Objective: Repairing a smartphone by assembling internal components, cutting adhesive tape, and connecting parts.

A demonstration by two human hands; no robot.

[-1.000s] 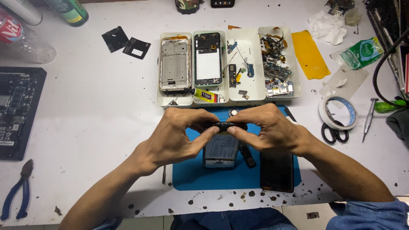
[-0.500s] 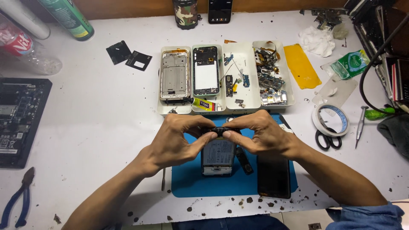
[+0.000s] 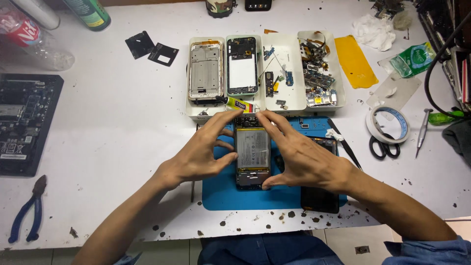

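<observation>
Item: opened dark smartphone with grey battery exposed (image 3: 252, 153), lying flat on our blue rubber work mat (image 3: 221, 196) at the white table's (image 3: 113, 147) near edge. Our left hand (image 3: 201, 154) and right hand (image 3: 306, 157) flank it, fingers curled onto its edges, thumbs low, forefingers meeting at its top. Behind: white compartment tray (image 3: 289, 100) of phone frames and parts.

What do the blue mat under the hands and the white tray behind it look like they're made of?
The mat looks like soft rubber or silicone: flat, matte blue, with no shine and rounded corners. The tray looks like hard plastic: smooth, off-white, with thin moulded walls dividing it into compartments. The opened phone between both hands shows a grey, slightly glossy battery face, probably foil wrap.
</observation>
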